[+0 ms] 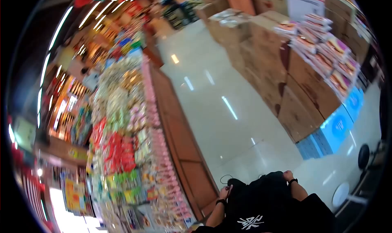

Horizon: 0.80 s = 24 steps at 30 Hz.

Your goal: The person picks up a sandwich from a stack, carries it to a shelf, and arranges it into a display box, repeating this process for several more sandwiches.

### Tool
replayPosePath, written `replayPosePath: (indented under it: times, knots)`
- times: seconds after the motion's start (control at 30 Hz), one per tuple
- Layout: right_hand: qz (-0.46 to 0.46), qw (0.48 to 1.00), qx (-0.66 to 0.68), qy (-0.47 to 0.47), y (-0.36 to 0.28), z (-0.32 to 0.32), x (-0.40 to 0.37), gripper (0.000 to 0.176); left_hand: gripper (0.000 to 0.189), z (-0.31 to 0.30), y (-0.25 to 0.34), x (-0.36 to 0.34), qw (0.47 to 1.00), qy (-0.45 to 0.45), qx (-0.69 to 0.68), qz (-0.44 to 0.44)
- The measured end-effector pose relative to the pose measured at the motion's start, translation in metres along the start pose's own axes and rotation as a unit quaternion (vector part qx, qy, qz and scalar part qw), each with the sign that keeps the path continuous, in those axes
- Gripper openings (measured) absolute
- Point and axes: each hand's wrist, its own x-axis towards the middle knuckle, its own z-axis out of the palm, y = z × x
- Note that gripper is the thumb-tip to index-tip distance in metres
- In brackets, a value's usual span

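Observation:
My left hand, with a dark band on its wrist, is by the left side of my black-clad lap. Its fingers look curled, and whatever they may hold is too small to make out. A thin dark cord loops just above it. On the other side, my right hand, also with a dark wristband, rests against the dark clothing near my right knee. The fingers of that hand are mostly hidden. A white emblem shows on my black top.
A long wooden display counter on the left holds packaged goods, including red packets. Stacked cardboard boxes stand on the right, topped with packaged goods. Blue boxes sit at their near end. Between them runs a shiny tiled floor.

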Motion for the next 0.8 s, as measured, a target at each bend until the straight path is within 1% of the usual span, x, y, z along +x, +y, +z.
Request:
replayPosePath:
  times: [0.03,0.07,0.1,0.13,0.17,0.2,0.23,0.27,0.3,0.37,0.4,0.43,0.47,0.5,0.53,0.57,0.63,0.7,0.73,0.77,0.8]
  knots:
    - [0.023,1.0,0.012,0.002,0.005,0.009,-0.005,0.026,0.07,0.002,0.004,0.014,0.999,-0.021,0.021,0.015]
    - [0.057,0.997,0.036,-0.023,-0.009,0.002,-0.023,0.028,0.07,0.008,-0.002,0.032,1.0,-0.022,0.006,0.01]
    - [0.074,0.996,0.054,-0.012,-0.014,0.0,-0.031,0.028,0.07,0.007,0.0,0.05,1.0,-0.02,-0.011,0.003]
    - [0.052,0.997,0.039,-0.037,-0.017,0.0,-0.035,0.028,0.071,0.002,0.013,0.055,0.999,-0.022,0.029,0.015]
    - [0.028,0.997,0.021,-0.065,-0.02,-0.001,-0.039,0.029,0.071,-0.001,0.028,0.06,0.998,-0.033,0.042,0.023]
    - [0.03,0.997,0.027,-0.067,-0.026,-0.008,-0.046,0.031,0.072,0.007,0.026,0.071,0.999,-0.049,0.004,0.02]
    - [0.039,0.997,0.035,-0.06,-0.027,-0.007,-0.046,0.031,0.074,0.007,0.036,0.081,0.997,-0.065,-0.035,0.018]
    - [0.056,0.997,0.045,-0.029,-0.027,-0.007,-0.047,0.031,0.074,0.005,0.044,0.09,0.996,-0.087,0.014,0.031]
    - [0.072,0.996,0.053,0.002,-0.026,-0.005,-0.047,0.031,0.074,0.001,0.051,0.104,0.995,-0.095,0.021,0.037]
    - [0.1,0.991,0.083,0.018,-0.033,-0.004,-0.041,0.031,0.075,0.0,0.064,0.149,0.987,-0.141,0.073,0.025]
    - [0.123,0.987,0.102,0.029,-0.038,-0.004,-0.04,0.03,0.075,-0.004,0.075,0.167,0.983,-0.148,0.096,0.058]
    - [0.145,0.982,0.119,0.039,-0.042,-0.003,-0.04,0.029,0.075,-0.011,0.085,0.183,0.98,-0.157,0.099,0.065]
    - [0.132,0.985,0.107,0.04,-0.05,-0.001,-0.036,0.029,0.067,-0.022,0.094,0.201,0.979,-0.185,0.083,0.009]
    - [0.146,0.982,0.111,0.039,-0.072,-0.006,-0.039,0.031,0.059,-0.031,0.113,0.214,0.974,-0.211,0.065,-0.046]
    - [0.161,0.978,0.126,0.038,-0.085,-0.004,-0.031,0.031,0.049,-0.034,0.1,0.251,0.96,-0.217,0.155,0.083]
    - [0.175,0.974,0.14,0.036,-0.096,-0.001,-0.022,0.032,0.049,-0.042,0.116,0.264,0.96,-0.218,0.151,0.092]
    - [0.188,0.972,0.129,0.058,-0.131,-0.007,-0.001,0.033,0.038,-0.069,0.148,0.28,0.964,-0.194,0.104,0.152]
    - [0.054,0.993,0.059,0.092,-0.134,-0.006,0.035,0.033,0.032,-0.071,0.167,0.311,0.976,-0.179,0.005,0.124]
    - [0.011,0.995,0.046,0.088,-0.149,-0.018,0.044,0.031,0.032,-0.072,0.178,0.323,0.981,-0.151,-0.004,0.121]
    - [-0.029,0.996,0.035,0.081,-0.165,-0.03,0.057,0.029,0.032,-0.071,0.185,0.329,0.98,-0.158,-0.002,0.119]
    - [-0.037,0.993,0.084,0.08,-0.18,-0.042,0.067,0.027,0.032,-0.075,0.206,0.329,0.98,-0.144,0.001,0.136]
